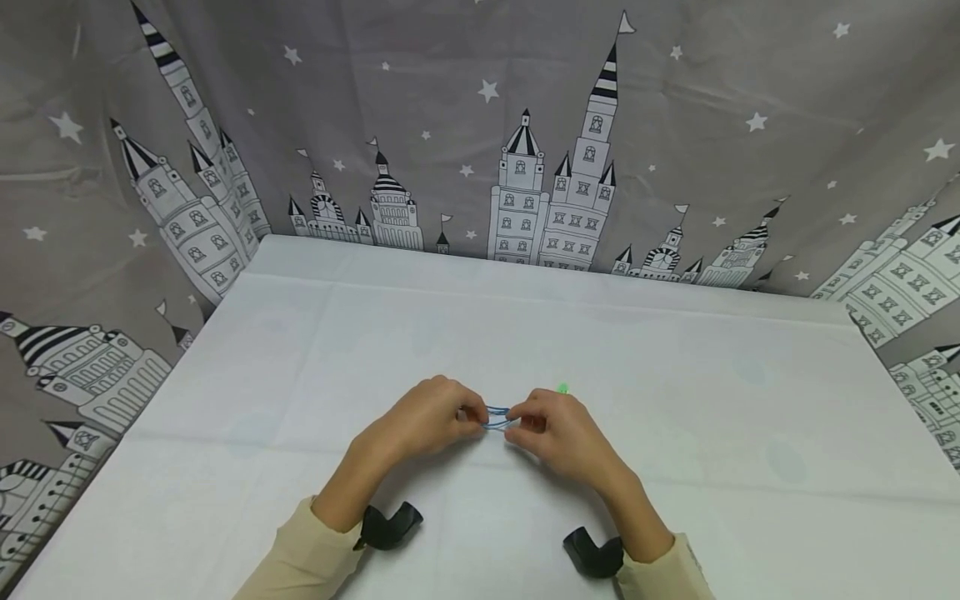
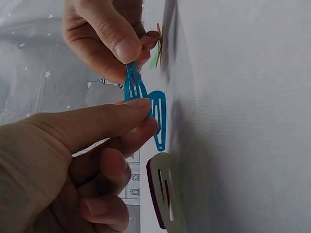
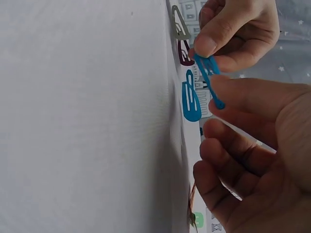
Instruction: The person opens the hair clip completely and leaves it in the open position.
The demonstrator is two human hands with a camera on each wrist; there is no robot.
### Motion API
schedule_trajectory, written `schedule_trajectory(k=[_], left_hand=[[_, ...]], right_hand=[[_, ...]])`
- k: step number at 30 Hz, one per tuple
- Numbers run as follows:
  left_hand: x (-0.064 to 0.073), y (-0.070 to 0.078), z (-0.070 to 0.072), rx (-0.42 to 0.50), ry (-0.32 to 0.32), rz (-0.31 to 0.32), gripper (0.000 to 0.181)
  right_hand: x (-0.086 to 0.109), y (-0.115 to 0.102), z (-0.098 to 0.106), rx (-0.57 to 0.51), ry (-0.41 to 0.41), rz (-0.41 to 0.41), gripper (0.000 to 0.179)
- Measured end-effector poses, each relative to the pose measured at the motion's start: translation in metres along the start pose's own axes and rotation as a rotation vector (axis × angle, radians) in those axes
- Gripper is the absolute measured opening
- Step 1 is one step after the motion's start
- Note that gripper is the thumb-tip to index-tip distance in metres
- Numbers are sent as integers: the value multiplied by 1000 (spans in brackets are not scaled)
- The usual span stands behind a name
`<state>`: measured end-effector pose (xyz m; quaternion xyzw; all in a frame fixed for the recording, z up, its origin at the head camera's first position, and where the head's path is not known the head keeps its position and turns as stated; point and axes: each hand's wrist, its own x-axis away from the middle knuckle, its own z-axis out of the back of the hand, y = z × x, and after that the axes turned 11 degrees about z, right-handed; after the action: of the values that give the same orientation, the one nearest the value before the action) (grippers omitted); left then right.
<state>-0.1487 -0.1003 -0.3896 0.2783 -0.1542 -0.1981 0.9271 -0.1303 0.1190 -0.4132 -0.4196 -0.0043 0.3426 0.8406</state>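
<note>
A blue snap hair clip (image 2: 130,90) is held between both hands over the white table. My left hand (image 1: 427,417) pinches one end of it between thumb and forefinger, the other fingers loosely bent. At the opposite end, the thumb and forefinger of my right hand (image 1: 558,429) pinch it. In the right wrist view the rounded tip of the held clip (image 3: 220,105) shows at the right fingertips. A second blue hair clip (image 3: 192,102) is close behind the hands, low by the tabletop.
Near the left hand are a pale grey-green hair clip (image 2: 167,194) and a maroon one (image 2: 154,199) behind it. Beyond the right hand are a small green item (image 3: 197,219) and thin reddish-brown strands (image 3: 192,199). A grey castle-print curtain (image 1: 435,100) hangs behind the white table (image 1: 675,358).
</note>
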Motion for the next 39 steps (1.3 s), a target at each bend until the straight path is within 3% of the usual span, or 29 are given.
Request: schedule_trajectory(k=[18, 39], left_hand=[[-3, -12, -3, 107, -16, 16, 8], [-4, -16, -3, 138, -35, 66, 5]], right_hand=[[1, 6, -4, 41, 6, -21, 12], [-1, 3, -9, 178, -70, -62, 19]])
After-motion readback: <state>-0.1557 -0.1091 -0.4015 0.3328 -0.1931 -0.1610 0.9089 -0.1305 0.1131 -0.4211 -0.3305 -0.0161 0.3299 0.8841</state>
